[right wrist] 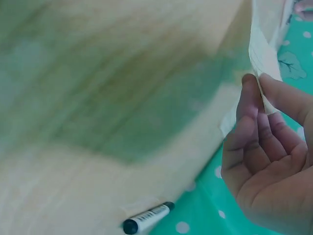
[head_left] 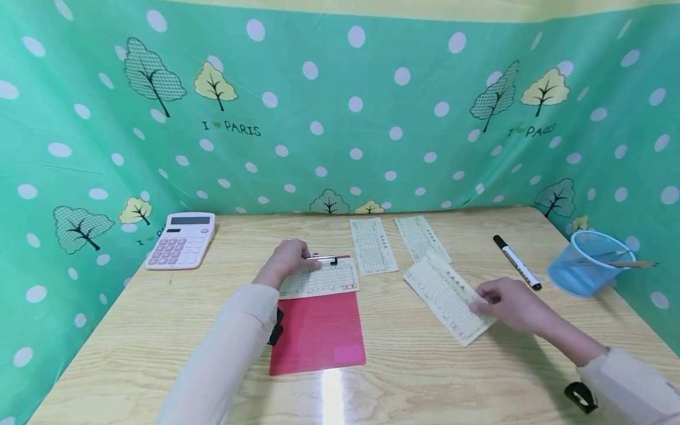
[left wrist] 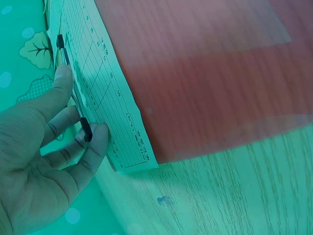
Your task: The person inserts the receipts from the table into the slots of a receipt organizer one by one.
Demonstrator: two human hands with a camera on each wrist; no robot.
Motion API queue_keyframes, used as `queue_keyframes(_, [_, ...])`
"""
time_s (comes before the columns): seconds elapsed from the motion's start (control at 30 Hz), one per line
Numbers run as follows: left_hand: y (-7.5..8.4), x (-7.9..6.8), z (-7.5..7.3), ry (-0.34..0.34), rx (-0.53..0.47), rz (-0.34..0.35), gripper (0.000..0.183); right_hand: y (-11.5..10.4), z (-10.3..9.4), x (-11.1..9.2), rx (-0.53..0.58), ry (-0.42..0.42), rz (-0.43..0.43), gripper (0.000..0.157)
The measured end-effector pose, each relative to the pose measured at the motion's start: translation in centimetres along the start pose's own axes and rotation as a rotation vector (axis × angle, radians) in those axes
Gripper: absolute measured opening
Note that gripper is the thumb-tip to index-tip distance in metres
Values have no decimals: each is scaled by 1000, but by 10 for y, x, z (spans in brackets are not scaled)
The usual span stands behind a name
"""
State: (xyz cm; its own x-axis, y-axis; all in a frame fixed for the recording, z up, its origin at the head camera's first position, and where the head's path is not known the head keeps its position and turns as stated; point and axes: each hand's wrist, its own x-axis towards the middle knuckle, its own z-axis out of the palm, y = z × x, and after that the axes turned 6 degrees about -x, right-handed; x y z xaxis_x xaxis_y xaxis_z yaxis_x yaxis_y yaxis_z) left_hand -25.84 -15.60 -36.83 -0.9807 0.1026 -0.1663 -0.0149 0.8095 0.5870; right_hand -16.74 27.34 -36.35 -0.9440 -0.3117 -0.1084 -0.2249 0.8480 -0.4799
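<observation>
Slip (head_left: 447,297) and, seemingly, clip (head_left: 329,260) in hands (head_left: 288,260) (head_left: 509,303)

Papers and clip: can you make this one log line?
left fingers: gripping clip | right fingers: pinching paper form | two forms: lying on table

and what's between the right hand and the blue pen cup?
Head view: the marker, its lower end in the gap between the right hand and the blue pen cup.

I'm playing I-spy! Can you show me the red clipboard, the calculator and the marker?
Red clipboard (head_left: 319,332), head view: its bare lower part.
Calculator (head_left: 179,244), head view: its keys.
Marker (head_left: 518,264), head view: its white barrel.
</observation>
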Motion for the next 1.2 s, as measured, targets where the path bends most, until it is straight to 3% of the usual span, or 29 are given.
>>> queue_keyframes(0.3, [-3,1,2,-2,12,1,30,-25,-24,11,-46,134,-118,12])
queue_keyframes(0.53, [-3,1,2,-3,12,7,30,-55,-37,26,-24,165,-177,14])
queue_keyframes(0.8, [-2,0,0,-8,26,13,31,-87,-36,51,38,101,-279,18])
queue_keyframes(1.2, [-2,0,-1,12,65,52,27,-119,-10,90,126,-106,-289,14])
